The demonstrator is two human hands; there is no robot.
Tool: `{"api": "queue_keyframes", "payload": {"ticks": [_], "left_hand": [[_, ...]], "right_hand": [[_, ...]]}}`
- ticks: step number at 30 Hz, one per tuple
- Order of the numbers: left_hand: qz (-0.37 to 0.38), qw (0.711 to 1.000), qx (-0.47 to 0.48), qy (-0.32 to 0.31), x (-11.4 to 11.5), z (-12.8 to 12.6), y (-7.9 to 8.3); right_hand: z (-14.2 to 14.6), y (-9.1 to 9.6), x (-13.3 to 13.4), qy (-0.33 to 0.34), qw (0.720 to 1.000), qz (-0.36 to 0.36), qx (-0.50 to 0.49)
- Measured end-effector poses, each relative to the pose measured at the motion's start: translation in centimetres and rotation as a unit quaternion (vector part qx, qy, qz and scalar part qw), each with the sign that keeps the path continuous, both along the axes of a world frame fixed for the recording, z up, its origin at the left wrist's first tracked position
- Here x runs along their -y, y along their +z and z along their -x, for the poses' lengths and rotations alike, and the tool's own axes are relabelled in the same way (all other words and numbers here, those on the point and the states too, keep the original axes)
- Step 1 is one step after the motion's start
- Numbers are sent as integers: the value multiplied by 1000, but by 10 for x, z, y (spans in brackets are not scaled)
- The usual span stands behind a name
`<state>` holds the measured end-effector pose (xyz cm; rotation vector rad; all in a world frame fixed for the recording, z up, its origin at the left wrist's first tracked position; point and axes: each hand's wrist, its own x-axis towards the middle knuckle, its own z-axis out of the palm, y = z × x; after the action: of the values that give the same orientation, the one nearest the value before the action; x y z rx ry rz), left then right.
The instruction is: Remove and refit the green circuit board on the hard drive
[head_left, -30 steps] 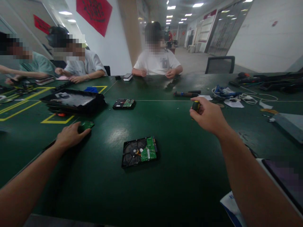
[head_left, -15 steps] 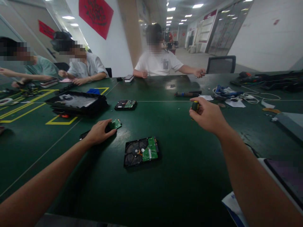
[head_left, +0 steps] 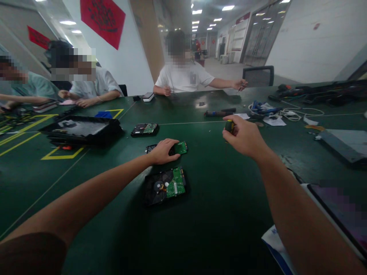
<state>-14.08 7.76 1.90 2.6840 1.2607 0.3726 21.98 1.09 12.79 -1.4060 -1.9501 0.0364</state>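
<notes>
My left hand [head_left: 164, 151] is closed over a hard drive [head_left: 182, 147], whose green circuit board shows past my fingertips; its middle is hidden under the hand. Just nearer to me, a second hard drive [head_left: 165, 186] lies flat, with its green board on the right side. Farther back on the table rests a third hard drive [head_left: 145, 129], touched by neither hand. My right hand [head_left: 242, 135] grips a screwdriver [head_left: 229, 126] by its dark green and yellow handle, above the table and to the right of the drives. The screwdriver's shaft is hard to make out.
Black trays [head_left: 82, 130] are stacked at the left. Towards the back right are a dark tool [head_left: 219, 113], a cable bundle [head_left: 265, 108] and a grey metal box [head_left: 344, 143]. A tablet-like device [head_left: 338, 214] sits near my right forearm. Several people sit across the green table.
My left hand has moved right with the hard drive, which now lies behind the second drive. My right hand still grips the screwdriver. The whole view has shifted slightly.
</notes>
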Motion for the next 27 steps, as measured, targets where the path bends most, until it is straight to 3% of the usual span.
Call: {"api": "queue_keyframes", "payload": {"ticks": [6,12,16,19,21,24,27], "left_hand": [[0,998,6,-64,-16,-69,-2],[1,993,11,-120,-9,-136,-1],[7,992,9,-125,-3,-162,-3],[4,991,52,-119,-4,-162,3],[-3,991,107,-82,-4,-151,14],[-28,985,167,-14,3,-122,35],[-39,987,148,56,31,-84,52]], "right_hand": [[-3,3,2,-5,1000,-1,-11],[-5,5,4,-20,1000,4,-19],[-6,6,4,-22,1000,0,-15],[-8,6,3,-23,1000,-2,-14],[-10,6,4,-26,999,1,-21],[-13,7,4,-28,999,5,-32],[-15,9,5,-35,999,-6,-36]]}}
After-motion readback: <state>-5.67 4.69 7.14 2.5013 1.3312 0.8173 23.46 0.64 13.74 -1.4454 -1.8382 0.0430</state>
